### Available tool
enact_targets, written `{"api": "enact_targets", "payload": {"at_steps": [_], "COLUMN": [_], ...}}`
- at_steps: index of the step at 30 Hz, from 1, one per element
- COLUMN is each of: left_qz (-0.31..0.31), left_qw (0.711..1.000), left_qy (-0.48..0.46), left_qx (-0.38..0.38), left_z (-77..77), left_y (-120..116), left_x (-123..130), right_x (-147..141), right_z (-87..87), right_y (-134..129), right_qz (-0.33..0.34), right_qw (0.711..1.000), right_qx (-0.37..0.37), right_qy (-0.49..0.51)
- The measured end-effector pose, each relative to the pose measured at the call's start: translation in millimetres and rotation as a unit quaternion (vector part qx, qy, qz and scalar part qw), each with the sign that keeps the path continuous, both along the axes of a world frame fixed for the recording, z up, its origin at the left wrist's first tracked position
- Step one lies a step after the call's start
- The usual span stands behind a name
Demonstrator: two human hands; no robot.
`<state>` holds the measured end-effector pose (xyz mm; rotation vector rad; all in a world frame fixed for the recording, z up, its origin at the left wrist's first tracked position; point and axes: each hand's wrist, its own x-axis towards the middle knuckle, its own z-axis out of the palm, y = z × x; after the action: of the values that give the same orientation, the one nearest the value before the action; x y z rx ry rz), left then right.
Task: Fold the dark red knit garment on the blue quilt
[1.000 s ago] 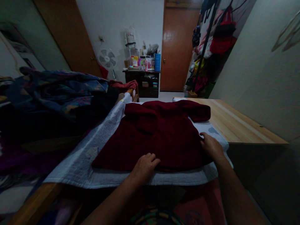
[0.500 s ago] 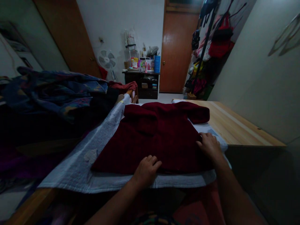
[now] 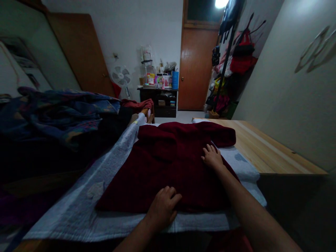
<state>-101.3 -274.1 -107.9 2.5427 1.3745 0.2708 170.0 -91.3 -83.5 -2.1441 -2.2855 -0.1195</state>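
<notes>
A dark red short-sleeved garment (image 3: pixel 168 168) lies spread on a white cloth (image 3: pixel 76 206), its sleeves at the far side and its wide hem toward me. My left hand (image 3: pixel 164 206) rests on the near hem around the middle, fingers slightly bent and thumb apart. Farther up, close to the right side seam below the sleeve, my right hand (image 3: pixel 212 156) lies on the fabric with its fingers spread. Neither hand grips anything that I can see. A few soft creases run across the upper part of the garment.
Dark and blue patterned clothes (image 3: pixel 60 112) are piled on the left. A wooden board (image 3: pixel 273 147) extends to the right beside the wall. At the back stand a fan (image 3: pixel 121 75), a dark cabinet (image 3: pixel 157 101) with small items, and a closed door (image 3: pixel 194 66). Bags (image 3: pixel 243 56) hang at right.
My right hand has moved left and away from me, off the garment's right edge onto its upper right part. My left hand stays at the hem. The view has tilted up slightly.
</notes>
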Motion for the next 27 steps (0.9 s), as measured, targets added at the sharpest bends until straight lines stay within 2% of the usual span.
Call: {"api": "enact_targets", "payload": {"at_steps": [3,6,9,12,15,19,23,25,27], "left_qz": [0.002,-0.001,0.001,-0.001,-0.01,-0.014,-0.033,-0.042,-0.043], "left_qw": [1.0,1.0,1.0,1.0,0.999,0.998,0.999,0.999,0.998], "left_qy": [-0.004,-0.005,-0.008,-0.012,-0.02,-0.015,-0.005,0.012,0.033], "left_qx": [-0.003,-0.009,-0.012,-0.02,-0.035,-0.059,-0.036,-0.03,-0.041], "left_z": [-1.4,-2.4,-2.6,-0.6,5.8,24.6,43.5,44.8,39.9], "left_y": [2.5,3.5,3.5,3.7,4.7,7.5,9.7,9.6,8.8], "left_x": [0.4,0.6,0.4,-1.2,-5.1,-10.3,-9.2,-6.2,-3.4], "right_x": [2.9,-10.8,-44.3,-83.1,-107.1,-111.4,-107.9,-107.5,-107.6], "right_z": [-1.4,-0.4,-5.0,-17.9,-32.9,-43.8,-43.1,-41.9,-41.0], "right_y": [6.4,8.4,7.2,4.9,3.2,3.2,5.2,6.4,6.8], "right_qz": [0.002,-0.015,0.017,0.083,0.112,0.125,0.126,0.127,0.13], "right_qw": [1.0,1.0,0.998,0.989,0.98,0.981,0.983,0.982,0.982], "right_qx": [-0.008,0.003,0.031,-0.006,-0.033,-0.034,-0.04,-0.046,-0.05], "right_qy": [-0.001,-0.002,0.044,0.124,0.158,0.143,0.131,0.129,0.127]}}
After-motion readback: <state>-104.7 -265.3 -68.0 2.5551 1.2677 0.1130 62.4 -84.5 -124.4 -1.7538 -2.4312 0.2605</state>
